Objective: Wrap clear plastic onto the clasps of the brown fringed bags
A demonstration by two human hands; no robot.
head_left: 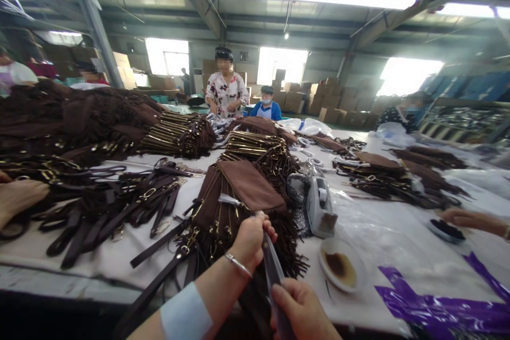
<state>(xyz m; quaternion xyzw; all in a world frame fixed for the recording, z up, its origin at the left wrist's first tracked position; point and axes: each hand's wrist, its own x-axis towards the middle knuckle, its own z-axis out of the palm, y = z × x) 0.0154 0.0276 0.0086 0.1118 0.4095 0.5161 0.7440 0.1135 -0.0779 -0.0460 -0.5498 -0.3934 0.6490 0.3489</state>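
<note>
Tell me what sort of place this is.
Probably a factory workshop making or finishing bags: heaps of matching fringed brown pouches, many loose straps with metal clasps, and stacked cardboard boxes at the back.

Zip pouches (pixel 251 183) lying stacked on counter (pixel 109 256), strap (pixel 273 268) stretching between left hand (pixel 250 240) and right hand (pixel 298 305) before them. Loose straps (pixel 119 218) spreading left of pouches; tape dispenser (pixel 319 207) standing just right. Dish (pixel 359 271) resting right of and before dispenser, plastic sheeting (pixel 438 305) lying farther right. Cardboard boxes (pixel 295 100) standing behind counter.
</note>
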